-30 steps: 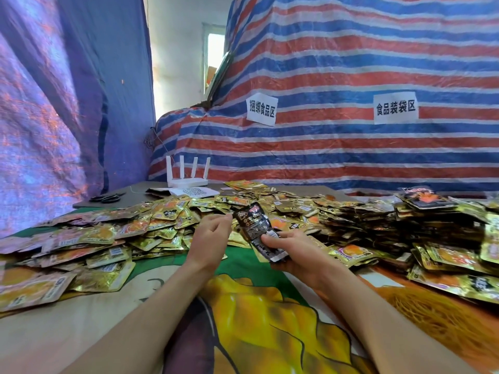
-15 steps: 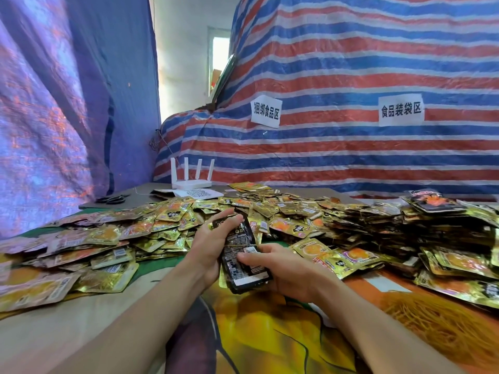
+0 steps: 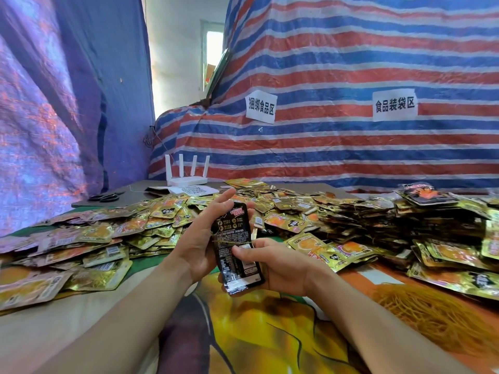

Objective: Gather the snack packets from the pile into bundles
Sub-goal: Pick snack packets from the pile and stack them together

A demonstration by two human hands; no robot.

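Note:
A stack of black snack packets [image 3: 234, 240] stands upright between my two hands, above the table's front middle. A thin yellowish band crosses its middle. My left hand [image 3: 198, 238] holds its left side, fingers reaching up behind it. My right hand [image 3: 272, 261] grips the lower right part, thumb on the printed face. A wide pile of loose gold and orange packets [image 3: 102, 238] covers the table to the left and behind. Stacked bundles [image 3: 405, 225] lie on the right.
A heap of yellowish elastic bands [image 3: 432, 314] lies at the front right. A white router [image 3: 186, 172], papers [image 3: 186, 190] and black scissors [image 3: 106, 197] sit at the table's back left. Striped tarpaulin with two paper signs hangs behind. A colourful printed cloth [image 3: 256, 333] covers the near table.
The black stack has gone from my right hand alone to both hands. It has been raised and turned upright, closer to me, with the band now across its middle.

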